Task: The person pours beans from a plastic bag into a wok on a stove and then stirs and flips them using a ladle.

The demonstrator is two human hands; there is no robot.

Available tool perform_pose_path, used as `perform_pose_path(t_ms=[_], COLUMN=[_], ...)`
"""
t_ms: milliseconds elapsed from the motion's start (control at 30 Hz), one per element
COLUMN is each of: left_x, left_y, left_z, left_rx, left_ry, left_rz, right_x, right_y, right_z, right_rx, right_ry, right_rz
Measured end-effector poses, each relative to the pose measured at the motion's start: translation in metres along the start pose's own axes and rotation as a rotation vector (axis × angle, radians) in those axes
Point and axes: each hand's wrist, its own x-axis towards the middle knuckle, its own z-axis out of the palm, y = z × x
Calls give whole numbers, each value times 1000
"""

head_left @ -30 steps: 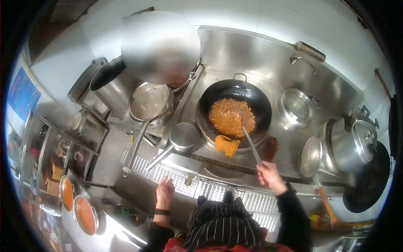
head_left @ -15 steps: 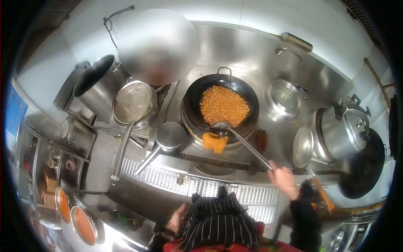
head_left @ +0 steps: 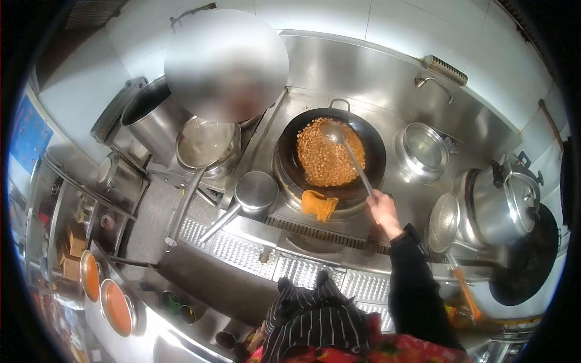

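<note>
White tiled wall (head_left: pixel 321 15) and a steel splashback (head_left: pixel 351 54) stand behind the steel bench (head_left: pixel 296 106), where a black wok (head_left: pixel 374 151) sits on its burner ring, loop handle at 12 o'clock. The wok holds the small diced food (head_left: pixel 324 166) in an orange-brown coating, heaped over its middle. The step in hand looks like stirring: the right hand (head_left: pixel 384 213), fingers closed round the ladle (head_left: pixel 357 164), reaches in from between 4 and 5 o'clock, and the ladle's bowl rests among the pieces towards 12 o'clock. From there, a pass back through the heap would call for a firm grip and a low, even sweep that keeps the pieces inside the rim. The left hand (head_left: pixel 256 340) is mostly hidden beside the striped apron (head_left: pixel 318 320), so whether it is open or closed I cannot tell. An orange cloth (head_left: pixel 319 206) hangs at the wok's near edge, around 6 o'clock, and a steel saucepan (head_left: pixel 255 190) sits off at 8 o'clock. Against the frame half a second earlier, the ladle's bowl has gone from the near rim beside the cloth to the far part of the food, the right arm reaches further forward, and the left hand shows less; the whole view has shifted too, while cloth and saucepan keep their places around the wok
</note>
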Motion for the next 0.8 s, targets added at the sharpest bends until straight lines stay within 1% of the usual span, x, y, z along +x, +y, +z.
perform_pose_path(t_ms=[33, 67, 133, 167, 200, 233, 267, 300, 333, 367, 400, 433, 467, 500, 567, 633, 667, 733, 767, 800], left_x=[-2, -1, 0, 3, 7, 12, 16, 17, 21, 26, 27, 18, 21, 26, 43, 55, 56, 56, 53, 45], left_y=[10, 19, 36, 46, 52, 57, 74, 90, 89, 85, 81, 81, 100, 84, 28, -23, -35, -46, -35, -17], left_z=[0, 1, 5, 9, 13, 18, 24, 31, 32, 32, 31, 34, 47, 46, 40, 31, 31, 30, 26, 21], left_rx=[-5, -34, -108, -144, -145, -457, -765, -1014, -1014, -1295, -1575, -1449, -1487, -1512, -1532, -1421, -1420, -630, -625, -137], left_ry=[5, 14, 31, 45, 44, 255, 464, 607, 602, 625, 645, 392, 688, 704, 714, 607, 605, 590, 585, 470], left_rz=[18, 29, 42, 44, 42, 7, -30, -58, -61, -95, -131, -64, -200, -213, -228, -290, -292, -224, -229, -207], right_x=[10, 10, 18, 16, 8, 3, -2, -8, -12, -28, -35, -44, -54, -61, -80, -99, -105, -119, -126, -133], right_y=[17, 15, 35, 31, 20, 13, 16, 22, 25, 2, 4, -1, -3, 2, -7, -17, -13, -7, -3, 3], right_z=[8, 1, 5, 0, -9, -14, -10, -5, -3, -11, -11, -12, -13, -12, -18, -26, -27, -33, -34, -36], right_rx=[12, -70, -139, -142, -48, 48, 47, 378, 709, 799, 883, 920, 960, 1022, 1015, 969, 955, 807, 808, 613], right_ry=[100, 114, 251, 251, 155, 59, 62, -54, -170, -212, -276, -302, -329, -366, -389, -399, -428, -422, -418, -349], right_rz=[2, 31, -65, -66, 54, 174, 179, 305, 424, 482, 523, 546, 571, 592, 629, 623, 622, 517, 525, 385])
